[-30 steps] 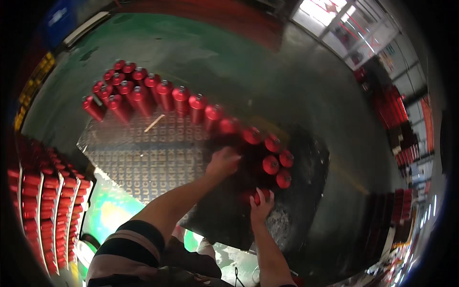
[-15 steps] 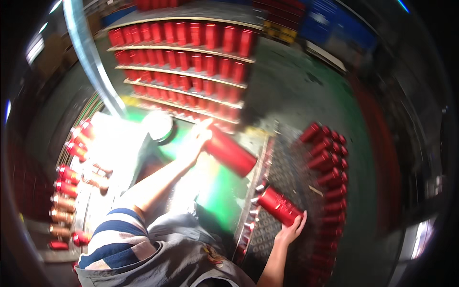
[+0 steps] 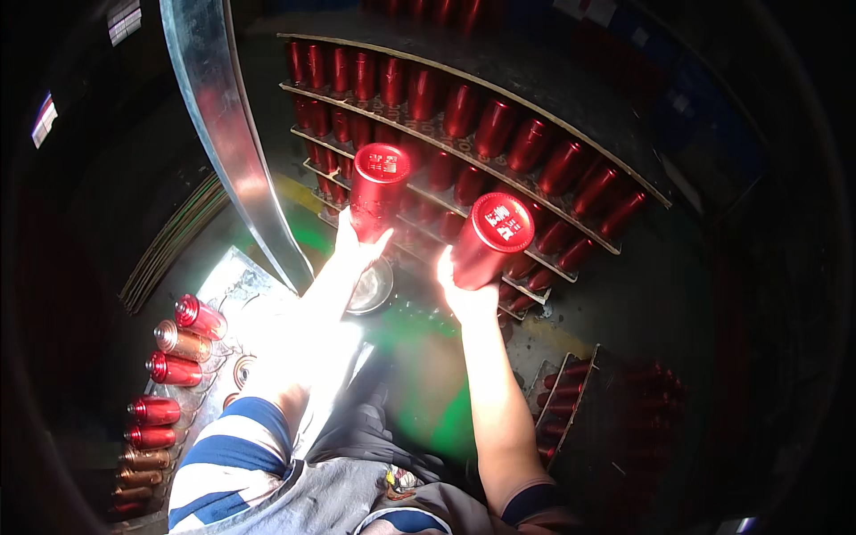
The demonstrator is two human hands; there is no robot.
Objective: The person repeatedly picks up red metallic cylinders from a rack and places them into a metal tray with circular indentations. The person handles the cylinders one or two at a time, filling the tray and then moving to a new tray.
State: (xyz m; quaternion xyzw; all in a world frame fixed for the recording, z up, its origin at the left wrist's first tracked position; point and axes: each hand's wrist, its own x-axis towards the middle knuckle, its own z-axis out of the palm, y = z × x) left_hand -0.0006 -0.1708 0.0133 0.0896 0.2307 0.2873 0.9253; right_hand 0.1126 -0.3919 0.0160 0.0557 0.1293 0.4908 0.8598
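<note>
Two red cylinders in hand, held up toward a stacked rack of like red cylinders (image 3: 499, 134) filling the upper centre and upper right of the frame. Left hand (image 3: 355, 245) just left of centre, wrapped around the lower body of the left red cylinder (image 3: 379, 183), fingers curled up its side, cap end turned toward the camera. Right hand (image 3: 465, 290) at centre, cupped under and around the right red cylinder (image 3: 492, 239), palm below it, thumb side pressed to its wall, round cap tilted up and to the right. Neither hand spread flat; both closed about a cylinder, how tightly not clear. Both cylinders short of the rack, apart from its rows and apart from each other. Rack looking largely filled, row upon row on thin boards, though open slots, if any, hidden in the dark and behind the held pieces. Judged from this: well along with the stacking, these two not yet set down. More pieces waiting: a line of red and copper-coloured cylinders (image 3: 174, 366) lying at the lower left of the frame, and a further batch of red cylinders in a dark tray (image 3: 571, 401) at the lower right. A bright curved metal strip (image 3: 232, 134) running down from the upper left, and a small round metal dish (image 3: 370, 285) just below the left wrist.
</note>
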